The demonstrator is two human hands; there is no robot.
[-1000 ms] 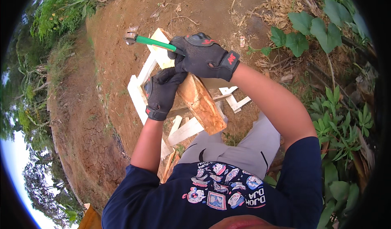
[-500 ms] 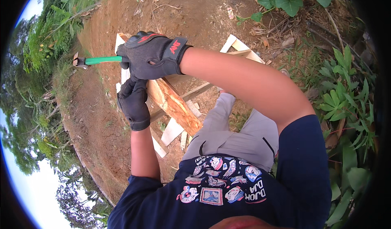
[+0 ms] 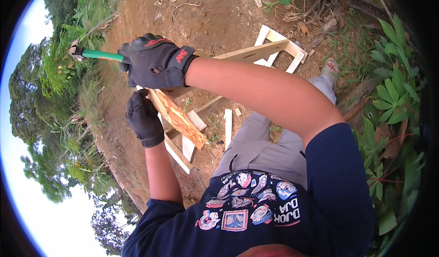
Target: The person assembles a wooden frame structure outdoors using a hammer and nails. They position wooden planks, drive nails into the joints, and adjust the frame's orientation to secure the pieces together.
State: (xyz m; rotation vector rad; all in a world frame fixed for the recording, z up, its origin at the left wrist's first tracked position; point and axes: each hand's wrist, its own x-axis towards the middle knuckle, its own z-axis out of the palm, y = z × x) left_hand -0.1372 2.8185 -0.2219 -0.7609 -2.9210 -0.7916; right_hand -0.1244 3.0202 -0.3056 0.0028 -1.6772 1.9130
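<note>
My right hand (image 3: 148,61), in a black glove with red marks, is closed around the green handle of a hammer (image 3: 98,55). The hammer's metal head points to the far left. Below it, my left hand (image 3: 145,120), in a dark glove, has its fingers curled together at the far end of a rough, orange-streaked wooden plank (image 3: 178,117). Whatever its fingertips pinch, if anything, is too small to make out. My right hand hovers just above that end and hides part of it.
Under the plank runs a timber beam (image 3: 212,106). A pale wooden frame (image 3: 292,53) stands at the upper right, and a loose white strip (image 3: 228,127) lies near my legs. Leafy plants (image 3: 388,92) line the right side; bare brown soil (image 3: 219,19) stretches beyond.
My right hand and the hammer have shifted left and slightly up, away from my left hand. The view has moved too, showing more of the frame and my foot.
</note>
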